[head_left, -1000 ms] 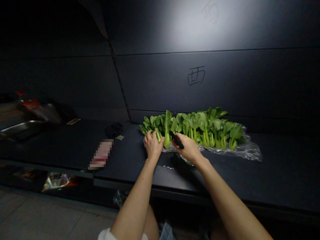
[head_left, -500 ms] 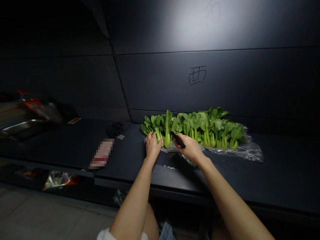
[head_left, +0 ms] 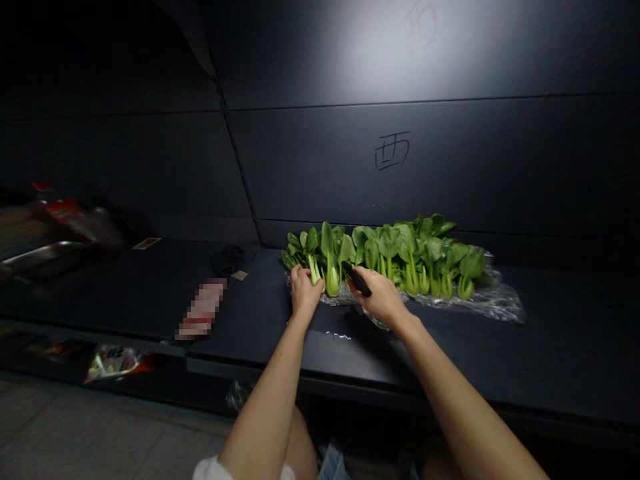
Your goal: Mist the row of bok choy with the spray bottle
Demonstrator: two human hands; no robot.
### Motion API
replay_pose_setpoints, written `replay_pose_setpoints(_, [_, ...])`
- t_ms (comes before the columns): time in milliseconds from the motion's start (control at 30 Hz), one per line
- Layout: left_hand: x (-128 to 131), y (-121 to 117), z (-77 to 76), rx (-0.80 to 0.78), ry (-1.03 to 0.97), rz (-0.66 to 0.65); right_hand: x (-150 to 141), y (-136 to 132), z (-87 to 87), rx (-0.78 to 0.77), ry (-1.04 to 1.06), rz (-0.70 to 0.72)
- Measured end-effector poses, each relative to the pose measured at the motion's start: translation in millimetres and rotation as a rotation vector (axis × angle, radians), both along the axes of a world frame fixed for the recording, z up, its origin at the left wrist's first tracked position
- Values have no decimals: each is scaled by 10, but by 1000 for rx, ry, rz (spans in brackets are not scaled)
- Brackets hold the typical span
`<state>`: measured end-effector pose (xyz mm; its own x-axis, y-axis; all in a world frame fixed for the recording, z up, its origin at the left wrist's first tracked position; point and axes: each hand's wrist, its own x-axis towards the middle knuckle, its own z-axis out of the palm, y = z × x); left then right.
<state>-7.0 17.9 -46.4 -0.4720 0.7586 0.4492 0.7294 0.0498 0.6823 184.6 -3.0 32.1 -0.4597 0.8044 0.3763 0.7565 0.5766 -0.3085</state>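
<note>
L hand is holding bok choy, R hand is gripping a black handle (tall head btwn is pointing 12 o'clock, nearer L).

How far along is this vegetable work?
Looks done: most bok choy stands in a row on clear plastic. In hand: the left hand touches stalks at the left end; the right hand holds a black object. Possibly left: the leaning bunches at that end. Whether more remains, I can't tell.

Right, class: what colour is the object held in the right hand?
The held object is black; the head view shows it best.
</note>
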Motion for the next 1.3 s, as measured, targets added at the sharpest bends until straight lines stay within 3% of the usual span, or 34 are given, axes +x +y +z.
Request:
replay_pose_setpoints(133, [-52, 58, 37, 108, -172, 73, 5, -5, 11, 0, 13, -3])
replay_pose_setpoints(300, [-105, 25, 145, 312, -245, 82, 18, -18, 29, -13, 28, -5])
replay_pose_setpoints(567, [-186, 51, 176, 298, -595, 138, 45, -18, 27, -21, 32, -13])
replay_pose_setpoints(700, [-122, 69, 210, 335, -923, -27, 46, -20, 28, -17, 38, -4])
replay_pose_setpoints(767, [-84, 76, 227, 336, -986, -127, 46, -16, 21, -12, 43, -2])
replay_pose_setpoints(900, [-67, 83, 243, 313, -878, -204, 50, -10, 6, -2, 51, -1])
replay_pose_setpoints(967, [-78, 72, 251, 244, -740, -126, 53, -10, 5, -8, 49, -2])
replay_pose_setpoints(1133, [-51, 5, 303, -100, -200, 112, 64, -7, 6, -18, 61, 2])
replay_pose_setpoints(1300, [-1, -35, 354, -198, 14, 82, 80, 11, -4, -19, 67, 5])
